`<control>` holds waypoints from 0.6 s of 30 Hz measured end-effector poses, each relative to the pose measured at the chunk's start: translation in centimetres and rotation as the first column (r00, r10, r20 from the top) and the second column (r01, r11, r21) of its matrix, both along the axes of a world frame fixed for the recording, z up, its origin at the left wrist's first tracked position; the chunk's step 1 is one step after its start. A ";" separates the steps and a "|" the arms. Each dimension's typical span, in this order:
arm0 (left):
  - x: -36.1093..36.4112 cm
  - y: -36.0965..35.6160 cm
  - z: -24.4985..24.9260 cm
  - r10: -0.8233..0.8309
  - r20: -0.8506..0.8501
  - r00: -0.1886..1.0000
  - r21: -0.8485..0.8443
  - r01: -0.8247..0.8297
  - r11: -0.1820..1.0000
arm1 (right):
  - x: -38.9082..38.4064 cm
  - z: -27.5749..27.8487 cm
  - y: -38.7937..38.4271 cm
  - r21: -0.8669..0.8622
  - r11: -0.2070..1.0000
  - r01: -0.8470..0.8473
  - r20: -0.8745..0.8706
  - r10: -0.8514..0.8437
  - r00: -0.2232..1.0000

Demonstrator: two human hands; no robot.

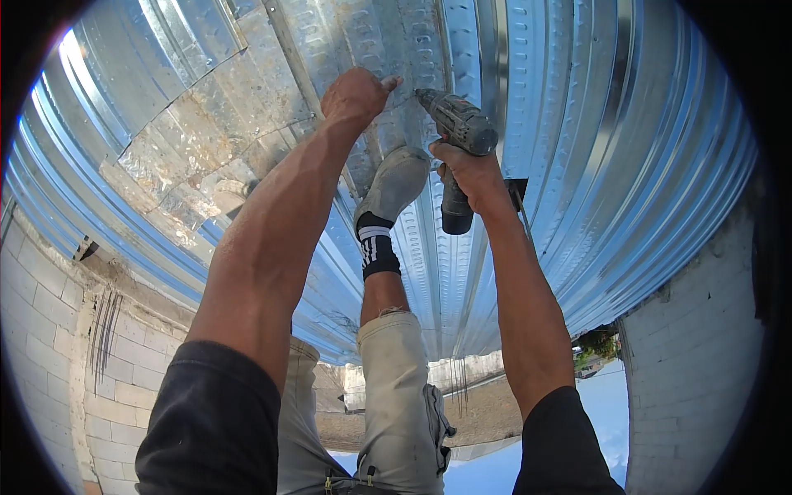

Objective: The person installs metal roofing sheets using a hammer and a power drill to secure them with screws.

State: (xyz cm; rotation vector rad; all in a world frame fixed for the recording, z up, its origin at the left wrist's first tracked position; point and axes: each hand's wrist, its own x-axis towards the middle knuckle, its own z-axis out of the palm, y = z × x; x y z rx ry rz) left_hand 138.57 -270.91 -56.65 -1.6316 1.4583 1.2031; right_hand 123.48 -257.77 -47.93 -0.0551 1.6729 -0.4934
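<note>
The right hand (475, 172) is gripping a drill (459, 122) by its handle, the fingers wrapping round it, and the drill's tip is pointing towards the left hand (355, 93) without reaching it. The left hand is hovering over or resting on the shiny metal sheets (561, 124), mostly curling in, with one digit stretching towards the drill; whether it is pinching something small, I cannot tell. Between the two forearms a grey shoe (394, 186) is standing on the sheets, with a striped sock (378, 247) showing above it. Stained metal (202, 132) is lying left of the left hand.
</note>
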 end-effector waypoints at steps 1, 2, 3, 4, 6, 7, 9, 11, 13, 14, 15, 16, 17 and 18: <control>0.1 0.1 -0.1 0.007 -0.001 1.000 0.003 -0.007 1.000 | 0.2 0.0 -0.1 0.007 1.000 -0.009 -0.019 0.010 1.000; 0.1 0.1 -0.2 0.006 -0.012 1.000 0.001 -0.006 1.000 | 0.4 0.0 -0.3 0.030 0.999 -0.021 -0.029 0.022 0.999; 0.1 0.1 -0.2 0.005 -0.022 1.000 -0.001 -0.005 1.000 | 0.6 0.0 -0.4 0.052 0.998 -0.033 -0.040 0.035 0.999; 0.3 0.1 -0.3 0.004 -0.031 1.000 -0.004 -0.004 1.000 | 0.7 0.0 -0.5 0.074 0.996 -0.044 -0.049 0.048 0.998; 0.3 0.2 -0.1 0.020 -0.029 0.999 0.000 -0.020 1.000 | 1.0 0.0 0.0 0.044 0.996 -0.074 -0.063 0.076 0.995; 0.3 0.1 -0.1 0.027 -0.031 0.999 -0.001 -0.027 1.000 | 1.1 -0.2 0.3 0.027 0.996 -0.087 -0.073 0.089 0.993; 0.5 0.2 -0.3 0.050 -0.057 0.997 -0.038 -0.053 0.998 | 2.4 -1.3 2.4 -0.038 0.996 -0.076 -0.166 0.069 0.984; 0.5 0.2 -0.3 0.059 -0.055 0.997 -0.024 -0.061 0.998 | 3.8 -1.5 3.3 -0.051 0.995 -0.091 -0.280 0.074 0.957; 0.3 -0.3 0.1 0.048 -0.025 0.999 0.036 -0.047 0.998 | 4.6 -1.3 3.5 -0.079 0.995 -0.067 -0.301 0.041 0.953; 0.3 -0.2 0.2 0.052 -0.026 0.998 0.041 -0.051 0.998 | 4.9 -1.1 3.7 -0.091 0.994 -0.053 -0.310 0.023 0.950; 0.3 -0.1 0.1 0.057 -0.027 0.998 0.045 -0.056 0.997 | 5.0 -1.1 3.8 -0.057 0.994 -0.096 -0.341 0.071 0.937; 0.4 -0.2 0.0 0.063 -0.029 0.998 0.046 -0.062 0.997 | 5.1 -1.2 3.8 -0.025 0.990 -0.139 -0.370 0.120 0.921; 0.4 -0.3 -0.1 0.069 -0.029 0.997 0.042 -0.067 0.997 | 5.2 -1.3 3.7 0.007 0.983 -0.182 -0.397 0.170 0.902; 0.4 -0.3 -0.3 0.073 -0.029 0.997 0.041 -0.072 0.997 | 5.4 -1.0 3.2 0.028 0.978 -0.206 -0.399 0.200 0.895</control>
